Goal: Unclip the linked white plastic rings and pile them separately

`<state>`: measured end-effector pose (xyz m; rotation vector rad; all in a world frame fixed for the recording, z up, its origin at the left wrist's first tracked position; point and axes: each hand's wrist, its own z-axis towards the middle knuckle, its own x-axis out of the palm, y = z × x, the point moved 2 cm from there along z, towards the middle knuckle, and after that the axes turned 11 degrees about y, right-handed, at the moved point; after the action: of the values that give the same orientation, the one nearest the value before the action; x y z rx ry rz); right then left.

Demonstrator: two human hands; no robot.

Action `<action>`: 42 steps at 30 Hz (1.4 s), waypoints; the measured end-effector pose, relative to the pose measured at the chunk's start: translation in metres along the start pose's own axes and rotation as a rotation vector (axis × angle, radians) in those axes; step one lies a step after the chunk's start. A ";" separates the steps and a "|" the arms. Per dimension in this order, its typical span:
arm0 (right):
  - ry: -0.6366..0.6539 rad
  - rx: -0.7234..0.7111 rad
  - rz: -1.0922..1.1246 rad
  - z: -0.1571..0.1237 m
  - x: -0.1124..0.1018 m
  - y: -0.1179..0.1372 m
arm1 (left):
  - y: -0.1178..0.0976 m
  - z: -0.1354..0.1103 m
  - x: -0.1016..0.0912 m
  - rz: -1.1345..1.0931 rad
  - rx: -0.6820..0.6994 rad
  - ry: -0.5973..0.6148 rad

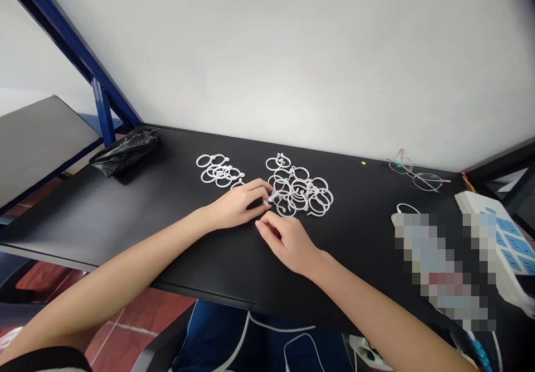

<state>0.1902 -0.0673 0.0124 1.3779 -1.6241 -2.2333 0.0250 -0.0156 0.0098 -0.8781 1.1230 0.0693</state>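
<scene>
Two heaps of white plastic rings lie on a black table (137,210): a smaller heap (219,171) at the left and a larger heap (301,191) in the middle. My left hand (240,204) rests between them, its fingertips pinched on a white ring (275,196) at the near edge of the larger heap. My right hand (288,241) lies just below it, fingers curled, its thumb tip pointing toward the same ring; whether it touches the ring is unclear.
A crumpled black plastic bag (125,151) sits at the table's back left. Wire-rimmed glasses (418,175) lie at the back right, a white power strip (501,244) at the right edge. A blue metal frame (83,65) stands at the left, cables hang below.
</scene>
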 end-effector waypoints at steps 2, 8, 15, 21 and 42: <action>0.004 0.005 0.003 0.000 0.000 0.000 | -0.001 0.000 0.000 0.003 -0.001 0.002; 0.010 0.000 0.009 0.000 0.000 -0.001 | -0.001 0.001 -0.001 -0.064 0.014 -0.019; 0.016 -0.008 0.018 0.000 0.000 0.000 | 0.002 0.003 -0.003 -0.279 -0.080 -0.133; 0.018 -0.006 0.028 0.000 0.001 -0.001 | 0.008 0.000 0.001 -0.509 -0.177 -0.118; 0.013 -0.008 0.020 0.000 0.000 -0.001 | 0.008 0.003 0.001 -0.939 -0.138 -0.110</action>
<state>0.1905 -0.0675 0.0117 1.3644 -1.6155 -2.2133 0.0240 -0.0086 0.0048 -1.4307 0.5223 -0.5780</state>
